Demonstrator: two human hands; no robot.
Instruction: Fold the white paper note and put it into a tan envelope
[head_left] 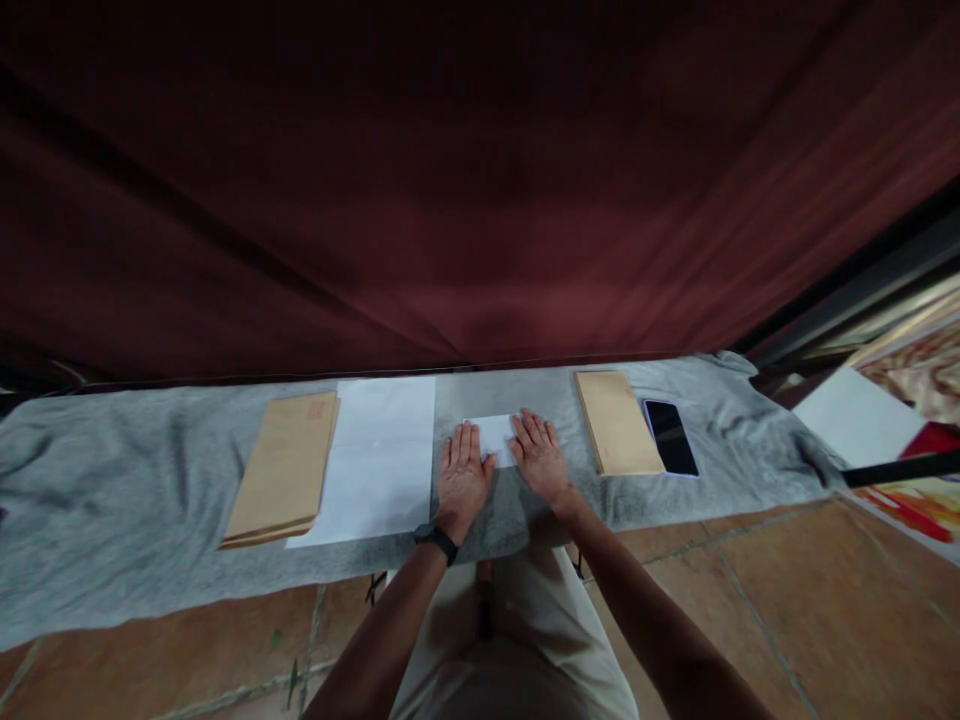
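Note:
My left hand (462,478) lies flat with fingers stretched out on the left edge of a small folded white paper (496,437). My right hand (541,455) lies flat on the paper's right edge, fingers spread. The paper rests on a grey cloth (150,480) that covers a low table. Neither hand grips anything; both press down on the paper.
A stack of white sheets (379,460) and a pile of brown envelopes (285,468) lie to the left. A brown envelope (616,421) and a dark phone (670,437) lie to the right. A dark red curtain (480,180) hangs behind. Tiled floor (787,600) below.

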